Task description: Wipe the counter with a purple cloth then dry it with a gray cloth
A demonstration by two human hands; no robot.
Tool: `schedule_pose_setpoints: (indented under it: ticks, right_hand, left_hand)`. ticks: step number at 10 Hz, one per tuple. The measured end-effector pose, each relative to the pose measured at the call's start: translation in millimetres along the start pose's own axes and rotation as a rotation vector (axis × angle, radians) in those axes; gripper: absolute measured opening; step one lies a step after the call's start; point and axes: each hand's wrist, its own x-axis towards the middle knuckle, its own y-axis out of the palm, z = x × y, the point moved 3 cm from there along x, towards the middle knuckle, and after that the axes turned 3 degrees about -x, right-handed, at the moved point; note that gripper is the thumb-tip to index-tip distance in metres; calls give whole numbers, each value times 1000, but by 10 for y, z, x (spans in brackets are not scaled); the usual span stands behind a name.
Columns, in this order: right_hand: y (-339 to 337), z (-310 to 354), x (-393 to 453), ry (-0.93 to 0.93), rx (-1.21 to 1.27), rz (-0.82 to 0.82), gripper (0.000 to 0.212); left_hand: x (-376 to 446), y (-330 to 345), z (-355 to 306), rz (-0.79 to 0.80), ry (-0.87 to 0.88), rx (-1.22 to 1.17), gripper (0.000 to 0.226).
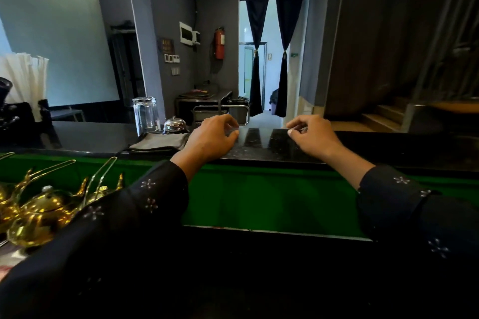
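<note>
Both my hands rest on the near edge of the black stone counter (259, 142), and neither has hold of anything. My left hand (211, 138) lies with its fingers loosely curled over the polished top, and my right hand (315, 136) lies the same way a little further along the edge, the two well apart. The gray cloth (159, 142) lies folded flat on the counter just beside my left hand, in front of a small chrome call bell (175, 125) and an upturned glass (145, 115). I see no purple cloth anywhere on the counter, so I cannot say where it is. Brass teapots (39, 215) sit on the lower shelf at my left. With no cloth in hand, I judge no wiping is under way; whether the wet wipe is done I cannot tell. If it is, the next move calls for my left hand to reach sideways and pick up the gray cloth by its near edge
</note>
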Motion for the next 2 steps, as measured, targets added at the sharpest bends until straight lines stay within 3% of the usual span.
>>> schedule_pose_setpoints:
  ticks: [2]
  right_hand:
    - [-631, -144, -150, 2, 4, -92, 11]
  left_hand:
    - [-87, 41, -595, -57, 39, -59, 21]
